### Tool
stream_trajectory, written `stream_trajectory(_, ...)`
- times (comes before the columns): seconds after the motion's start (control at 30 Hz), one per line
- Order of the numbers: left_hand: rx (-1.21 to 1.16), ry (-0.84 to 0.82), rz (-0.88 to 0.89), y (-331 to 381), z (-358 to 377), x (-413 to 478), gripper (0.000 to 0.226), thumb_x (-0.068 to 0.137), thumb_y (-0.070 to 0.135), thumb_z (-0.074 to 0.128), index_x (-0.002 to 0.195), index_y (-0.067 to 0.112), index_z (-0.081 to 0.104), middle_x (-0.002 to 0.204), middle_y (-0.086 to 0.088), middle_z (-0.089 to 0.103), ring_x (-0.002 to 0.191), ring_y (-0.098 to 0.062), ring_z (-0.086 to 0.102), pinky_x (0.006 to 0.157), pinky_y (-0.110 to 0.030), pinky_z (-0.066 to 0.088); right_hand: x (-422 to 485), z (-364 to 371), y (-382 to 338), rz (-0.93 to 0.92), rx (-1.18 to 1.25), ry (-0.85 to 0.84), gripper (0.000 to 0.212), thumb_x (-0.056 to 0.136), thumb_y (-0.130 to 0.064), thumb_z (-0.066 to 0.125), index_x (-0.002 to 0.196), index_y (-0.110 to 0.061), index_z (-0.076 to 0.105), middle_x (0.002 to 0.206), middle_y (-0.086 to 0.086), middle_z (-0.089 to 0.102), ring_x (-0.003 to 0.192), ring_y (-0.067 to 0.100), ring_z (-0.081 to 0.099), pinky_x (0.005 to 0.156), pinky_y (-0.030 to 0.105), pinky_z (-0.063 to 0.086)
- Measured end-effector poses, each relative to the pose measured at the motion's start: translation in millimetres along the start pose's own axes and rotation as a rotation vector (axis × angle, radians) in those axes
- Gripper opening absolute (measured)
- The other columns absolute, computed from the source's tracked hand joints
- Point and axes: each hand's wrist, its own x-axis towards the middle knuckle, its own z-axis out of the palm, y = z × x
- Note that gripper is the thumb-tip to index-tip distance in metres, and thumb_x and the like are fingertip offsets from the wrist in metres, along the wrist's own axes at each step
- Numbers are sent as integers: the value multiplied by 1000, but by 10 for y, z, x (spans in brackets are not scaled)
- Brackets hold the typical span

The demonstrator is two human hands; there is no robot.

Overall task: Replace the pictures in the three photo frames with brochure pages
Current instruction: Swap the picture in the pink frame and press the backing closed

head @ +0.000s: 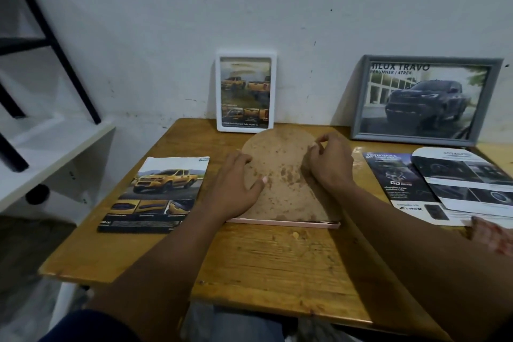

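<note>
On the face-down third frame (283,223), the left hand (236,183) presses flat on the backing (280,169) while the right hand (330,166) pinches its edge, so the next move probably calls for working a tab.

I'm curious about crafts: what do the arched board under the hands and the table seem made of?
Arched backing board: probably pressed fibreboard, matte brown, blotchy and stained. Table: wood with a glossy yellowish varnish; grain lines and worn patches show.
</note>
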Motion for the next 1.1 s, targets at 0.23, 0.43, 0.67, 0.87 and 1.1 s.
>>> stream_trajectory(0.23,-37,-5,-26,-44,33,-2,57,96,50,60,145,25,43,156,4,34,137,-19,41,97,-25,29,-40,74,-44,-59,-125,-40,31,97,-32,55,123,-15,54,126,8,49,109,26,55,84,31,37)
stream_trajectory(0.43,-54,-28,-3,-88,68,25,53,95,49,60,140,24,46,149,4,38,132,-18,44,98,-27,34,-76,112,-27,-65,-246,-44,29,96,-30,55,118,-13,51,120,13,49,101,30,56,78,36,44)
stream_trajectory(0.67,-35,-61,37,-112,91,64,49,94,51,58,134,24,49,142,7,39,122,-15,48,95,-33,44,-114,100,-9,1,-360,-24,34,93,-35,52,119,-12,51,123,17,54,111,33,49,90,44,45)
stream_trajectory(0.87,-73,-49,41,-112,93,60,50,95,47,60,137,22,50,144,7,40,127,-15,46,98,-31,40,-78,32,-10,91,-181,-190,35,93,-35,54,122,-17,50,131,13,45,121,33,44,102,48,41)
stream_trajectory(1.1,-98,-42,28,-94,81,57,47,96,43,62,138,23,51,143,6,47,127,-16,48,93,-28,36,-202,-9,44,148,-46,-229,34,96,-36,48,128,-24,48,137,9,36,130,31,33,109,46,27)
